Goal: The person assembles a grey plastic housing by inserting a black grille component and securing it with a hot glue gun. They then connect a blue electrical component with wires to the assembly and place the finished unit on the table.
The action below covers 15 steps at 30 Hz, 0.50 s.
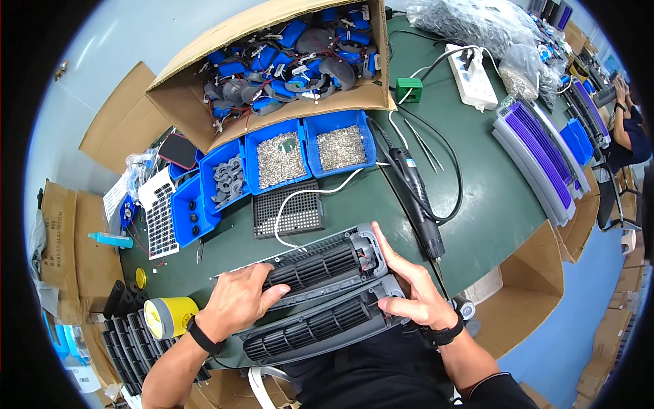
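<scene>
Counter point(487, 167) gives open green room on the right, between the black screwdriver point(417, 198) and the purple-grey panels point(538, 160); on the far side, blue bins point(181, 218) and a carton point(174, 99) limit the space. Left hand point(235, 300) bends over the left part of the far housing point(313, 273); how firmly this grip closes, I cannot tell. Right hand point(419, 293) makes a wide grip, fingers along that housing's right end, thumb on the near housing point(317, 330). Both housings are dark grey with ribbed black rollers, lying side by side before the person
</scene>
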{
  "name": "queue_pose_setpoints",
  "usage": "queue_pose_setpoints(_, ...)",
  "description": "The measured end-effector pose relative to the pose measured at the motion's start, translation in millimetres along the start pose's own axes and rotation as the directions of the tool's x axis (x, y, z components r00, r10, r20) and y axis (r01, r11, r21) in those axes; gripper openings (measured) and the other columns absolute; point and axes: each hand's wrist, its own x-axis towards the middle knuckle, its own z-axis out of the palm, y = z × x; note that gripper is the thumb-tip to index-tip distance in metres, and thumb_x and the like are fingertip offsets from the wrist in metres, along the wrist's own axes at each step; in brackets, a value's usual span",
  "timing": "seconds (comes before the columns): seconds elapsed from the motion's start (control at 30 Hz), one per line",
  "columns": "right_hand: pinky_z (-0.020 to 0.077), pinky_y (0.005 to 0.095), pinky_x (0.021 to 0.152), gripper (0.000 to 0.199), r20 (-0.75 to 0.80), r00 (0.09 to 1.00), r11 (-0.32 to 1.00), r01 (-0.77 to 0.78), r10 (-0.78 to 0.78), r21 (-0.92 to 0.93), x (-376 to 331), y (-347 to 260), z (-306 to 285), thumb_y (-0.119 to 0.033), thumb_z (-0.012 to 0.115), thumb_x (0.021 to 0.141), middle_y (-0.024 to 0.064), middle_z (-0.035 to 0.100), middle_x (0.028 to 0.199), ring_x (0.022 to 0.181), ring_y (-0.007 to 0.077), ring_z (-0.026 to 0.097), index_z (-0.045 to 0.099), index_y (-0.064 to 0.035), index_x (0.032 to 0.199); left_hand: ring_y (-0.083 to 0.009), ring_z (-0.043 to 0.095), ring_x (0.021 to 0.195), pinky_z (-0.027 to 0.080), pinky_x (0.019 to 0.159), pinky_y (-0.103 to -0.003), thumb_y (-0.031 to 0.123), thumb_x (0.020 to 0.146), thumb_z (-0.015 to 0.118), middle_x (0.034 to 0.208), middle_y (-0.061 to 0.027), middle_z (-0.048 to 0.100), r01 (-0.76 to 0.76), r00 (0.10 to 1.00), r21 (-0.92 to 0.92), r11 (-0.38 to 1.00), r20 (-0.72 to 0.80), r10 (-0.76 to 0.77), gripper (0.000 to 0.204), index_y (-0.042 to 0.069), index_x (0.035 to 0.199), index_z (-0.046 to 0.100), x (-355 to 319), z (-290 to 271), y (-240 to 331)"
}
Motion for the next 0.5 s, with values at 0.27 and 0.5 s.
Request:
queue_pose_setpoints(0.27, 0.0125, 0.0376, 0.13, 0.101, -0.058, 0.998, 0.998, -0.013, 0.017, 0.064, -1.0, 1.2, 4.7, -0.007, 0.073, 0.084, 0.019, 0.013, 0.178, 0.164, 0.027, 0.012, 0.017, 0.0063, 0.167, -0.0412, 0.07, 0.087, 0.053, 0.076, -0.049, 0.039, 0.1, 0.069, 0.091, -0.0213, 0.071, 0.038, 0.999, 0.004, 0.999, -0.023, -0.038, 0.04, 0.0, 0.109, 0.063, -0.7, 4.4, 6.5)
queue_pose_setpoints(0.5, 0.018, 0.0323, 0.128, 0.101, -0.052, 0.998, 0.991, -0.015, 0.022, 0.136, 1.3, 1.2, 7.7, 0.001, 0.069, 0.085, 0.0126, 0.018, 0.178, 0.16, 0.0185, 0.022, 0.013, 0.0006, 0.17, -0.0485, 0.066, 0.091, 0.051, 0.078, -0.054, 0.03, 0.099, 0.069, 0.101, -0.0257, 0.069, 0.082, 0.989, -0.096, 0.992, -0.114, -0.093, 0.033, 0.0, 0.113, 0.066, -12.6, 2.5, 15.3)
